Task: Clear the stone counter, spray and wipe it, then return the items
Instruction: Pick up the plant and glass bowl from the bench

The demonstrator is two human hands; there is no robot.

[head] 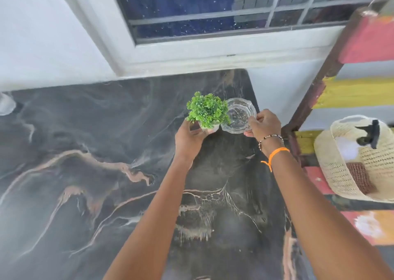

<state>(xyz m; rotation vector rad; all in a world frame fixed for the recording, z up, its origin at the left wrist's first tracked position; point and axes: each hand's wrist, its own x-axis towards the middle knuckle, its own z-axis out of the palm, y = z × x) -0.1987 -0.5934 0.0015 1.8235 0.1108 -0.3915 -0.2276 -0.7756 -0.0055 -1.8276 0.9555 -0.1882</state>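
Note:
A small green plant (207, 109) in a white pot stands near the far right corner of the dark veined stone counter (85, 151). My left hand (188, 138) grips the pot from the near side. Right beside the plant is a clear glass dish (239, 116). My right hand (263, 125) pinches the dish's right rim, with bead and orange bands on that wrist. Whether the pot and the dish touch the stone or hover just above it is unclear.
A woven basket (345, 173) to the right holds a spray bottle with a black trigger (370, 133), something white and a brown cloth (359, 177). It sits on a red and yellow painted shelf (351, 92). A window (213, 13) is behind the counter. A pale object (6, 104) shows at the far left edge.

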